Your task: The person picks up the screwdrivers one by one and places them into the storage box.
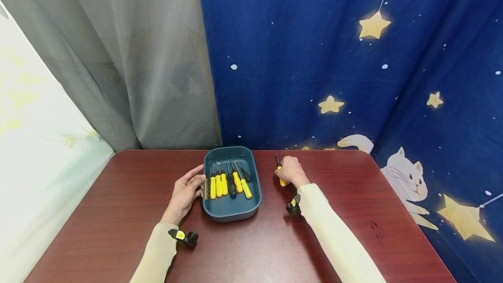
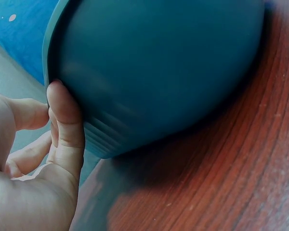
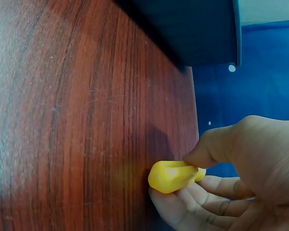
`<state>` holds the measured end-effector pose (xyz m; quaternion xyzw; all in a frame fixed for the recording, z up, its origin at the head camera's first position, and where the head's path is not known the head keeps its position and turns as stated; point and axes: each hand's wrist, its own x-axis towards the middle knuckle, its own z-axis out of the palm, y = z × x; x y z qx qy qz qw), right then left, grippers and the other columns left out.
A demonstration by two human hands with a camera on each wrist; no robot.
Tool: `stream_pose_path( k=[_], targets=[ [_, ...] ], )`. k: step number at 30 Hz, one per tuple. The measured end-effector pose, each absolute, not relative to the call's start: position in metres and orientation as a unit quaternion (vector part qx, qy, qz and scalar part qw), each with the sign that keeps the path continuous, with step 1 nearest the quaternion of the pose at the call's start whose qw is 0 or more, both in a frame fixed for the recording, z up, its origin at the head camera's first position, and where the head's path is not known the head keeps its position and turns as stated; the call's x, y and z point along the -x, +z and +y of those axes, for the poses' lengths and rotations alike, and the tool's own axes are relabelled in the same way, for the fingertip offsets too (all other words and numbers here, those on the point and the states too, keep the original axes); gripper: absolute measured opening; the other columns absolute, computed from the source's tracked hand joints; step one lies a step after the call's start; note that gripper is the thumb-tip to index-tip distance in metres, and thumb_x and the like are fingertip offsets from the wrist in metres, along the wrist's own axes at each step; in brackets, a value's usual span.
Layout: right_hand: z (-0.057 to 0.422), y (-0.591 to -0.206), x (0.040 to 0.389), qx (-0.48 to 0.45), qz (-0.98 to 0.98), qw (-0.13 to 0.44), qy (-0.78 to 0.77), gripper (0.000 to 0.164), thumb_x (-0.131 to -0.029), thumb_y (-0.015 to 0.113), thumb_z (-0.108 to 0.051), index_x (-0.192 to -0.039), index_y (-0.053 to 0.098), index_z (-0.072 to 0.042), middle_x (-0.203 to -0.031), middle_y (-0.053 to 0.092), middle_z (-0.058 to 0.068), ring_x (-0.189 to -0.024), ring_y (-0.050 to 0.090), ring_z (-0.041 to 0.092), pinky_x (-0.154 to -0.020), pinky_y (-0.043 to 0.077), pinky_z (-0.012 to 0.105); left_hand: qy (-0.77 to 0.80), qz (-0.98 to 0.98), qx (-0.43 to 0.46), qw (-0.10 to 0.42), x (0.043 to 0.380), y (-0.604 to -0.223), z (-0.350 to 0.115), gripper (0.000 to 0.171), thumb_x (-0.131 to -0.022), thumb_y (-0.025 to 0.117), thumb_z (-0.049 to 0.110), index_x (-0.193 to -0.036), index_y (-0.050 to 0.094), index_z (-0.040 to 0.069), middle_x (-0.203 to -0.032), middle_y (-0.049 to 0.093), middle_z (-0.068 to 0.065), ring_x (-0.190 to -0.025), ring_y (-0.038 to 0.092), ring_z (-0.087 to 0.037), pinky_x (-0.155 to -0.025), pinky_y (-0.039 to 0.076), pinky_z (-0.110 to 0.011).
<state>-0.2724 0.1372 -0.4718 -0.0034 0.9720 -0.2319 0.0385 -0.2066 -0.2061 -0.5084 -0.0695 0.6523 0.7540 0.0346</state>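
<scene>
A dark teal plastic tray (image 1: 232, 215) with rounded corners sits near the table's far edge. Several screwdrivers (image 1: 218, 185) with yellow or black handles lie side by side in it, shafts pointing away. My left hand (image 1: 184, 194) holds the tray's left side, thumb at the rim; in the left wrist view a finger (image 2: 67, 115) lies against the outer wall. To the right of the tray, my right hand (image 1: 292, 171) grips a yellow-handled screwdriver (image 1: 282, 182) low over the table. Its yellow handle end (image 3: 168, 178) shows between thumb and fingers in the right wrist view; the hand hides its middle.
The reddish-brown wooden table (image 1: 243, 252) extends to both sides and toward me. Behind it hang a grey curtain (image 1: 165, 77) and a blue curtain (image 1: 283, 77) with stars and a white cat. Each wrist wears a small black camera.
</scene>
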Motion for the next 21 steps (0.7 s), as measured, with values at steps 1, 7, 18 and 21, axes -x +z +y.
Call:
stream_pose_path(
  k=[1,7,18,21],
  targets=[
    [0.138,-0.472,0.272,0.005,0.971,0.038,-0.237,0.027,-0.084,0.072,-0.016,-0.062,0.057,-0.011,-0.058,0.058,0.003,-0.054,0.06,0.019,-0.053,0.049,0.026,0.755,0.652,0.069,0.035,0.207,-0.508,-0.206,0.048,-0.104,0.061,0.013,-0.151,0.051,0.014,-0.108,0.067,-0.006,-0.071,0.058,-0.006,-0.059,0.053,-0.018],
    [0.14,-0.469,0.272,0.017,0.964,0.038,-0.262,0.011,-0.087,0.072,-0.015,-0.084,0.067,-0.005,-0.07,0.062,0.007,-0.058,0.061,0.019,-0.053,0.052,0.026,0.758,0.648,0.071,0.034,0.206,-0.508,-0.207,0.049,-0.103,0.061,0.013,-0.151,0.051,0.014,-0.106,0.067,-0.006,-0.071,0.058,-0.006,-0.058,0.053,-0.018],
    [0.139,-0.452,0.268,0.051,0.954,0.01,-0.295,0.031,-0.088,0.073,-0.013,-0.115,0.066,0.0,-0.092,0.071,0.011,-0.077,0.065,0.019,-0.072,0.058,0.031,0.761,0.645,0.067,0.037,0.208,-0.509,-0.207,0.05,-0.103,0.062,0.014,-0.151,0.05,0.013,-0.106,0.067,-0.006,-0.071,0.058,-0.007,-0.058,0.053,-0.018],
    [0.139,-0.449,0.267,0.07,0.951,0.002,-0.3,0.031,-0.088,0.074,-0.013,-0.116,0.066,-0.001,-0.092,0.071,0.011,-0.079,0.066,0.019,-0.073,0.059,0.032,0.762,0.644,0.066,0.038,0.208,-0.509,-0.208,0.05,-0.103,0.063,0.014,-0.151,0.05,0.013,-0.106,0.067,-0.006,-0.071,0.058,-0.007,-0.058,0.053,-0.018]
  ],
)
